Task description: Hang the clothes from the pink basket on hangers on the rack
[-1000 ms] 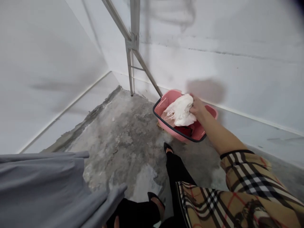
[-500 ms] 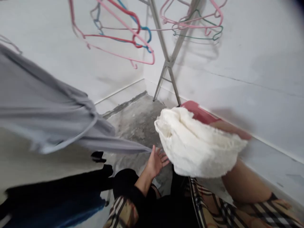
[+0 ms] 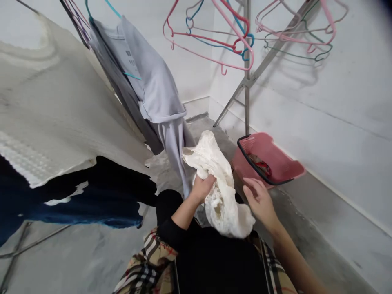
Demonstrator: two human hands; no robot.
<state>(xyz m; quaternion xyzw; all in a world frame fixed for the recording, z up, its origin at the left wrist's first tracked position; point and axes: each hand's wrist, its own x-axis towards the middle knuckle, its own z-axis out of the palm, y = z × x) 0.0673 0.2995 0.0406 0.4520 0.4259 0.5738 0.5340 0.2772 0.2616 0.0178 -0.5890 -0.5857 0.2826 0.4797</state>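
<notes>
A white wall point(image 3: 337, 102) is rising from the concrete floor point(image 3: 92, 261), and plastic hangers point(image 3: 220, 62) are dangling from a metal drying rack point(image 3: 246, 81) beside a grey shirt point(image 3: 156, 77). We are clutching a white fleecy cloth point(image 3: 219, 208) in front of us, our left hand point(image 3: 202, 188) closed on it. Our right hand point(image 3: 259, 202) is hanging open just beside the cloth, fingers loosely curved and holding nothing, near a pink plastic basket point(image 3: 266, 161) on the floor.

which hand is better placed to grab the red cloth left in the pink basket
Right, probably. The right hand is open, free and right beside the pink plastic basket holding the red cloth. The left hand is farther away and is gripping the white fluffy cloth.
</notes>
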